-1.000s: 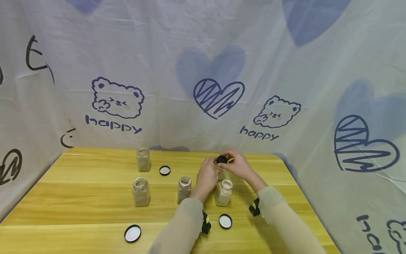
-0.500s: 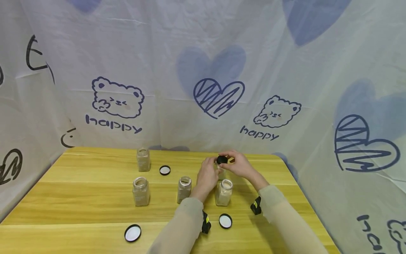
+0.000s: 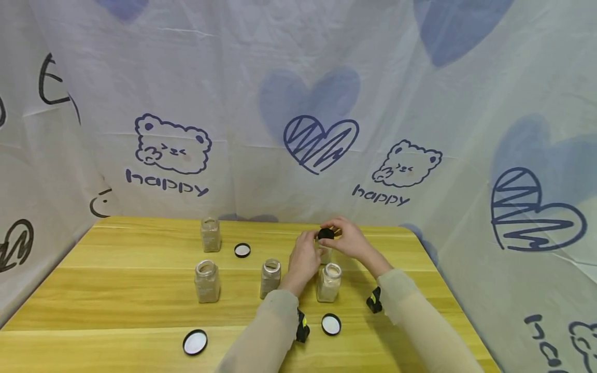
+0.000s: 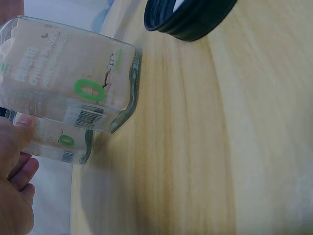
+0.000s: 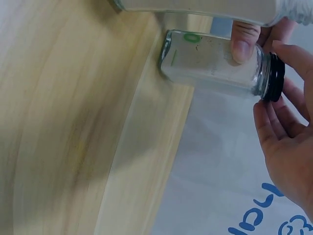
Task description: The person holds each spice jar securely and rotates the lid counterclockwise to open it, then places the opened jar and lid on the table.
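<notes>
At the back right of the table, my left hand (image 3: 303,260) holds a square glass jar (image 5: 215,61) with green print, its thumb pressed on the side. My right hand (image 3: 352,242) pinches the black screw lid (image 5: 275,77) that sits on the jar's mouth, fingers and thumb around its rim. In the head view most of the held jar is hidden behind the left hand and a nearer jar. That nearer uncapped jar (image 3: 329,284) stands just in front, large in the left wrist view.
Several other uncapped jars stand left of the hands: one close by (image 3: 270,280), one front left (image 3: 207,282), one back left (image 3: 211,235). Upturned black lids lie at the front left (image 3: 195,342), the back (image 3: 242,250) and the front right (image 3: 331,325). A printed cloth (image 3: 252,171) hangs behind.
The right hand's fingers shift slightly around the lid, and its wrist turns a little. The left hand, held jar and other jars stay in place.
</notes>
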The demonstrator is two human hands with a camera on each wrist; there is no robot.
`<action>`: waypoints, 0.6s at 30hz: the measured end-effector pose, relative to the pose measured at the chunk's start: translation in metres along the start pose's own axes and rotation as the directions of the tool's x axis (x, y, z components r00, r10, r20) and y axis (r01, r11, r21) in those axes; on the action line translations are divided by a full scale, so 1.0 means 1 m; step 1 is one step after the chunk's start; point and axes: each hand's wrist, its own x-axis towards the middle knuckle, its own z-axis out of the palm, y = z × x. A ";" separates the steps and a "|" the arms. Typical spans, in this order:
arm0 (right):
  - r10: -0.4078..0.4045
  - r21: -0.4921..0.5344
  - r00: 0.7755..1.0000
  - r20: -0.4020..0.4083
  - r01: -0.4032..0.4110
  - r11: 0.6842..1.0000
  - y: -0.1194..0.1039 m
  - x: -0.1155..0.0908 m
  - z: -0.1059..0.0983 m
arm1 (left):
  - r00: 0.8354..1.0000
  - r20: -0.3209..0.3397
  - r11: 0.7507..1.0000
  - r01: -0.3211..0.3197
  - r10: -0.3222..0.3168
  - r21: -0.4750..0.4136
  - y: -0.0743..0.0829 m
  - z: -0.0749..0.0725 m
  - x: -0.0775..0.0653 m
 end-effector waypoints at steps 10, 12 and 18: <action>0.014 -0.017 1.000 0.003 -0.014 1.000 -0.005 0.001 0.001 | 1.000 -0.009 1.000 -0.006 0.006 0.002 0.000 0.000 0.000; -0.001 -0.018 1.000 0.015 0.001 1.000 -0.005 0.001 0.000 | 1.000 -0.007 1.000 -0.005 0.005 0.005 0.000 0.000 0.000; -0.065 -0.009 0.997 0.049 0.065 0.998 -0.002 0.002 -0.001 | 1.000 -0.008 1.000 -0.011 0.011 0.017 0.000 0.001 0.000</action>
